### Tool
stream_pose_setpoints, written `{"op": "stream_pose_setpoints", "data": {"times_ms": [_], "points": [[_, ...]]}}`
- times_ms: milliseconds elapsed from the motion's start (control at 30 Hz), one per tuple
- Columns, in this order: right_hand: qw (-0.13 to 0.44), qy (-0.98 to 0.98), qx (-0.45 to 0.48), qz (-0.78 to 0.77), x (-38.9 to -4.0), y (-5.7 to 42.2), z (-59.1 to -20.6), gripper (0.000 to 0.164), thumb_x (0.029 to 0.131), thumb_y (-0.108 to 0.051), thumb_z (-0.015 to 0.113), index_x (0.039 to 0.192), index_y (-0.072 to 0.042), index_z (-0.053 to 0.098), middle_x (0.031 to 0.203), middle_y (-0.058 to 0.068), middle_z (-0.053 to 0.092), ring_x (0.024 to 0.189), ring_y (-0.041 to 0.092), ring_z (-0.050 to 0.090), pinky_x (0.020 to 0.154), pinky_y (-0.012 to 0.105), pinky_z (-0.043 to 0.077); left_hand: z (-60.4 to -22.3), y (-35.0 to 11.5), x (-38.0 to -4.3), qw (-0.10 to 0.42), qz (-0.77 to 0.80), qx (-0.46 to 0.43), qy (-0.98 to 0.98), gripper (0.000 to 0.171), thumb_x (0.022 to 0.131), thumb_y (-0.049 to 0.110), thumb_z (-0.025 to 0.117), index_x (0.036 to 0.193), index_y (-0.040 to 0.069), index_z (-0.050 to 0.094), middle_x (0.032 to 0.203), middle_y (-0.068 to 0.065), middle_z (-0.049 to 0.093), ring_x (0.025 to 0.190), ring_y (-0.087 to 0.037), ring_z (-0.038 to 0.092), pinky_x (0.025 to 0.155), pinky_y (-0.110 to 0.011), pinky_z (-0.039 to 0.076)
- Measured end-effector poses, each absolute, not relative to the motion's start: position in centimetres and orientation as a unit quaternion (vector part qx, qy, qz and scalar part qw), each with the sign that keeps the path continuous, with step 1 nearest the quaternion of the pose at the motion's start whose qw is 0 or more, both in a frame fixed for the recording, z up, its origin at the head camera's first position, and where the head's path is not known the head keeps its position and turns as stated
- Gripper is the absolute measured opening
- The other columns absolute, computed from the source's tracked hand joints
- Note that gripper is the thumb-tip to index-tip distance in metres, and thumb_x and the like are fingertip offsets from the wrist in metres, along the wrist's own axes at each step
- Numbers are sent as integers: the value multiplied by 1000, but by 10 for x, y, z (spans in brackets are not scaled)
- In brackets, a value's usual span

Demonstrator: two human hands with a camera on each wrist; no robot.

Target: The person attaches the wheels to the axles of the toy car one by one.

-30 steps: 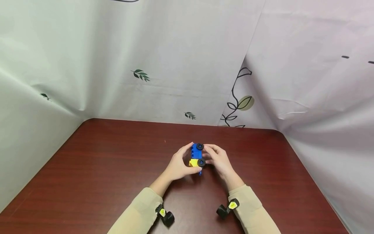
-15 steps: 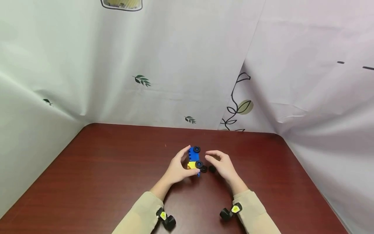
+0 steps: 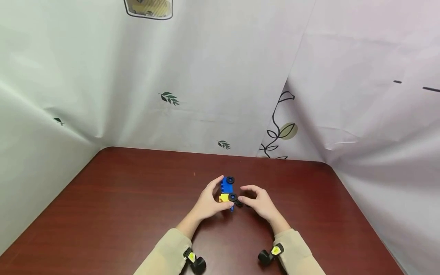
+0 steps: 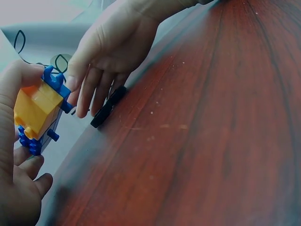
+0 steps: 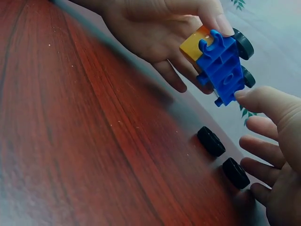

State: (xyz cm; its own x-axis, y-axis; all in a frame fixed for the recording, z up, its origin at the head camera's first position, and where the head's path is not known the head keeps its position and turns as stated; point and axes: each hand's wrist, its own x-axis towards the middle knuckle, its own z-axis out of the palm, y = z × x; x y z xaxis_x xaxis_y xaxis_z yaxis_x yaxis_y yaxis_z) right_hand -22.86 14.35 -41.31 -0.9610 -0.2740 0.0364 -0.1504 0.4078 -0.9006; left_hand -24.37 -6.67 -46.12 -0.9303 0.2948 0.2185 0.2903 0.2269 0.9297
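My left hand (image 3: pixel 207 201) holds a blue and yellow toy car (image 3: pixel 227 187) above the table, thumb at one end and fingers at the other. In the right wrist view, two black wheels (image 5: pixel 243 44) sit on one side of its blue base (image 5: pixel 225 70); the opposite side shows bare blue pegs. My right hand (image 3: pixel 261 204) is beside the car, fingers loosely bent and gripping nothing. Its thumb tip is very near the blue base; contact is unclear. Two loose black wheels (image 5: pixel 211 141) stand on the table below the car, close to the right fingers.
The dark red-brown wooden table (image 3: pixel 130 198) spreads around both hands. A pale curtain with printed leaves (image 3: pixel 223 144) hangs along its back edge and sides. Each sleeve carries a small black wrist camera (image 3: pixel 197 263).
My right hand was touching the car's far end, then drew back from it. Now its thumb has come in near the yellow end. The left hand keeps hold of the car.
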Motion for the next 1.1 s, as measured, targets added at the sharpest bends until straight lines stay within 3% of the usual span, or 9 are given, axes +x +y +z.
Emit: {"op": "stream_pose_setpoints", "data": {"times_ms": [67,233,333,667,833,967,1100], "points": [[52,844,-131,-518,-228,143,-414,42,85,-12,69,122,5,58,121,23,59,102,32,57,79,28,53,-462,-67,-243,3,592,186,784,92,73,27,80,148,10,30,148,-13,36,137,-29,37,109,-49,35],[39,858,-149,-491,-229,145,-413,41,84,-10,70,120,5,60,121,21,61,111,36,55,95,49,47,-459,-65,-245,9,599,188,779,92,74,27,80,149,10,28,148,-14,35,136,-30,39,107,-49,37],[36,861,-160,-482,-233,147,-418,41,83,-10,71,119,4,60,121,21,60,112,36,55,96,53,44,-457,-64,-246,16,614,184,767,92,75,27,79,149,11,27,149,-15,35,135,-30,41,106,-47,39],[37,865,-174,-468,-251,156,-453,42,79,-23,76,118,-12,65,128,10,58,117,28,54,100,50,43,-458,-66,-246,23,644,154,749,89,76,28,79,148,10,29,144,-16,41,129,-32,47,103,-48,42],[16,865,-162,-474,-251,155,-449,34,84,-24,71,116,-12,66,122,8,62,111,24,57,95,43,48,-456,-65,-245,12,633,160,758,93,73,33,81,148,11,29,144,-14,38,129,-31,46,104,-47,41],[-5,861,-127,-492,-250,151,-446,30,90,-26,64,115,-11,67,117,7,65,100,21,59,83,34,52,-455,-62,-244,-15,599,182,779,97,69,34,84,148,15,31,144,-11,38,131,-27,46,106,-45,40],[-18,844,-95,-528,-250,146,-441,31,92,-32,60,114,-11,68,115,7,67,102,21,60,88,39,51,-452,-59,-242,-50,567,206,796,98,67,34,85,148,20,32,144,-7,38,131,-23,45,106,-43,40]]}}
